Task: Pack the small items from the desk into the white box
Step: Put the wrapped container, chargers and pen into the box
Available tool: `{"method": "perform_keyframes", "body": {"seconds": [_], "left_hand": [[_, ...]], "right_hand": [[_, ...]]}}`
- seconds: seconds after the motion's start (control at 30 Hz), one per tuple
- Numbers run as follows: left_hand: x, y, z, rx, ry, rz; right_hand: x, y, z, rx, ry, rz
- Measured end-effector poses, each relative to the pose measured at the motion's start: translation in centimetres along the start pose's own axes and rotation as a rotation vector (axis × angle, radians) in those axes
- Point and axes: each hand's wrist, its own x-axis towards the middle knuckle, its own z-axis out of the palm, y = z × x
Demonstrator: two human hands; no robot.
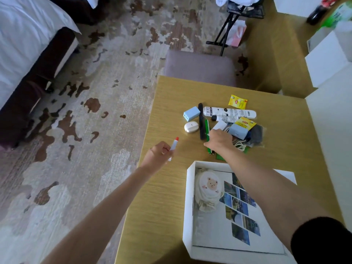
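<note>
The white box (188, 202) lies open on the wooden desk (167, 202) near me, with a bear-print pouch (208, 187) and a photo sheet (240, 210) inside. My left hand (159, 154) holds a small white tube with a red cap (174, 144) above the desk's left edge. My right hand (219, 141) rests over the pile of small items, fingers on a green pen (207, 128). The pile holds a blue charger (191, 113), a white earbud case (191, 127), a black stick (201, 121), white tubes (228, 112), yellow tea bags (237, 101) and a white cable (240, 145).
A mauve chair (199, 66) stands at the desk's far side. White boxes (326, 60) sit on the counter at the right. A bed (28, 40) is at the far left and a black folding stand (226, 29) on the patterned carpet.
</note>
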Motion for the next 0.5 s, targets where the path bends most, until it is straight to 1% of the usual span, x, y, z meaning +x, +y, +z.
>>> {"method": "perform_keyframes", "body": {"seconds": [0.1, 0.2, 0.3, 0.33, 0.37, 0.43, 0.5], "left_hand": [[-1.7, 0.6, -0.5, -0.075, 0.033, 0.014], [-3.1, 1.9, -0.6, -0.116, 0.082, 0.052], [-4.5, 4.3, -0.5, -0.102, 0.126, 0.105], [-5.0, 5.3, -0.5, -0.083, 0.144, 0.121], [-5.5, 6.3, -0.4, -0.068, 0.16, 0.142], [-6.5, 8.3, 0.1, -0.028, 0.183, 0.218], [-7.6, 10.3, 1.2, 0.044, 0.167, 0.309]], "right_hand": [[0.3, -0.4, 0.2, -0.02, 0.019, -0.019], [-0.2, -0.3, -0.6, 0.062, -0.024, -0.016], [-1.0, 0.7, -2.0, 0.307, -0.191, -0.016], [-1.5, 1.3, -2.7, 0.396, -0.216, -0.027], [-2.1, 2.0, -3.4, 0.474, -0.208, -0.058], [-4.1, 3.7, -4.8, 0.612, -0.133, -0.161], [-6.8, 5.9, -5.5, 0.756, -0.077, -0.243]]}}
